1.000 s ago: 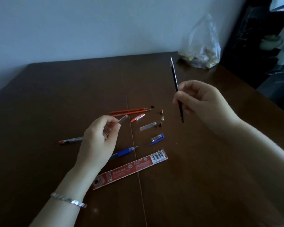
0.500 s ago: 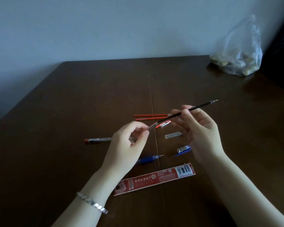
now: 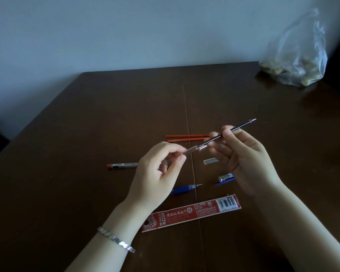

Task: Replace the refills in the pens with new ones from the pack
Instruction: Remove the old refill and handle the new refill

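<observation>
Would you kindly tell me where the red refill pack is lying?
The red refill pack lies flat on the table, nearest the camera, just below the blue pen.

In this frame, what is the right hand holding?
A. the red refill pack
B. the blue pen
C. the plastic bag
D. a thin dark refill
D: the right hand pinches a thin dark refill, tip pointing up and away, while the red refill pack and blue pen lie on the table.
</observation>
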A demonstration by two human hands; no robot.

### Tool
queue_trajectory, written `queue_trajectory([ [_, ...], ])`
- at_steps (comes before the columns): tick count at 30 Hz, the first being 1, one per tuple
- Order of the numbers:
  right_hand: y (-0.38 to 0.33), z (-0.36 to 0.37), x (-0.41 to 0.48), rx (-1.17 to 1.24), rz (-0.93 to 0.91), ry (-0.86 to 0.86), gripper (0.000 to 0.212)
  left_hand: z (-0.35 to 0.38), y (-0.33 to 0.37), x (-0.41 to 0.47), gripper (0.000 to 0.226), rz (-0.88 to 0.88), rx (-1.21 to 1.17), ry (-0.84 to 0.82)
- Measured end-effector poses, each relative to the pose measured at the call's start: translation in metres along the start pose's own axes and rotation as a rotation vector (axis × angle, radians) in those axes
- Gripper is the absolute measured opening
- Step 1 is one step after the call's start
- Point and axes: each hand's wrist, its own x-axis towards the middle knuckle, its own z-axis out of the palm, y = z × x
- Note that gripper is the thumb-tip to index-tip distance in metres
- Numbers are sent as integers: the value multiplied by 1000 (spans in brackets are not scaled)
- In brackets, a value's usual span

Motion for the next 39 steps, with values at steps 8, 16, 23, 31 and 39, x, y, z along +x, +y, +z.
queue_trajectory([
  [8,-3,0,-2,-198,-148,10,9,0,-9,-2,21,133,237,10],
  [16,-7,6,-5,-53,-8,-88,11,2,-7,-3,17,173,95,12],
  [23,-4,13,-11,-90,-150,-98,10,3,-6,-3,18,193,144,9],
  [31,2,16,-16,-133,-253,-65,10,2,-4,-4,18,163,159,16],
  [39,16,23,-22,-273,-263,-84,10,6,3,-5,22,168,237,41],
])
